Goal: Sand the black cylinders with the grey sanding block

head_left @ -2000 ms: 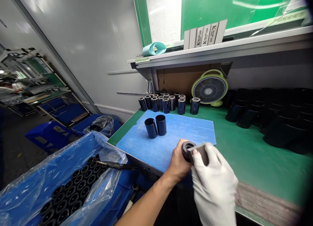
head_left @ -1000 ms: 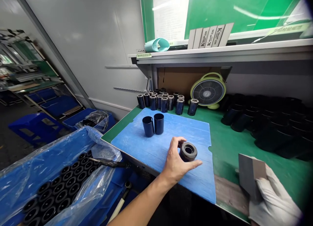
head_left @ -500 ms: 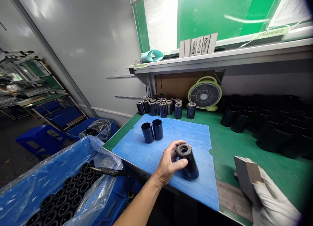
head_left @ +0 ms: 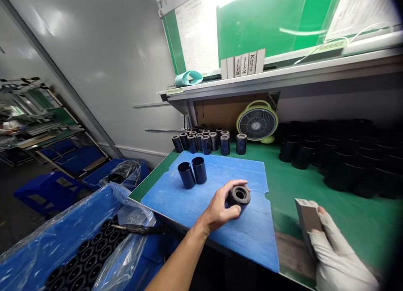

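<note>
My left hand (head_left: pixel 222 207), bare, is wrapped round a black cylinder (head_left: pixel 243 203) above the front of the blue board (head_left: pixel 176 203). The cylinder's ringed end with a round hole faces up toward me; its lower part is mostly hidden. On the right, my right hand (head_left: pixel 338 253), in a pale glove with a bare fingertip showing, grips a brown-grey sanding block (head_left: pixel 310 218) over the bench's front edge, apart from the cylinder. Two dark open-topped cylinders (head_left: pixel 199 170) stand side by side at the board's left.
Several shiny dark cylinders (head_left: pixel 206 145) stand behind the board. A green fan (head_left: pixel 257 123) is at the back, and many black cylinders (head_left: pixel 343 173) fill the right. Left of the bench, a plastic-lined blue bin (head_left: pixel 103 211) holds black parts. Labelled blocks (head_left: pixel 242 65) line the shelf.
The cylinder in my left hand has tipped so its ringed end faces me more and its side shows less. My right hand keeps the block, slightly left in view. The view has shifted a little.
</note>
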{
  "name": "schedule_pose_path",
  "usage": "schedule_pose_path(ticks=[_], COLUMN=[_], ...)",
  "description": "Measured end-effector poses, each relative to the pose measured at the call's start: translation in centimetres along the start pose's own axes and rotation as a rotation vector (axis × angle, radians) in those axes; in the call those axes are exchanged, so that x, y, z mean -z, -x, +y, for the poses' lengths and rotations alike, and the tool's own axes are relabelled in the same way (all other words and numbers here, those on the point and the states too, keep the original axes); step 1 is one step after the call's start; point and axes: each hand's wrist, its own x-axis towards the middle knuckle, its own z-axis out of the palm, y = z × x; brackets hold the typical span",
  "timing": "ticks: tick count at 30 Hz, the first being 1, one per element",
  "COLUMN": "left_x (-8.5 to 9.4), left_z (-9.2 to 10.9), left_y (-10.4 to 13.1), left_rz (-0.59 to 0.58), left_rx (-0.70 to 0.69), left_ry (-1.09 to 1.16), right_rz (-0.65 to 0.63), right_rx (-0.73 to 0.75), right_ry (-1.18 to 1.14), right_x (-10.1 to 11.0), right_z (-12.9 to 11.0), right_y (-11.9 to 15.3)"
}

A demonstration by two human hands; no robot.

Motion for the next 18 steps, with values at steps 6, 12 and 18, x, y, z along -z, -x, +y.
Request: schedule_pose_path(ticks=[6,12,18], left_x=[-2.0,-3.5,-2.4], left_z=[-0.1,-1.2,-3.0], left_y=[-0.3,-1.5,-2.7], left_rz=[0.203,0.494,0.623], left_rx=[0.059,0.056,0.165], left_ry=[-0.148,-0.184,0.053], right_rz=[-0.121,-0.199,-0.183], right_rx=[-0.010,0.021,0.097], right_ry=[-0.340,-0.493,-0.451], right_x=[-2.5,-5.3,-6.1], right_z=[-5.7,-6.1,-5.9], right_y=[3.4,3.6,4.5])
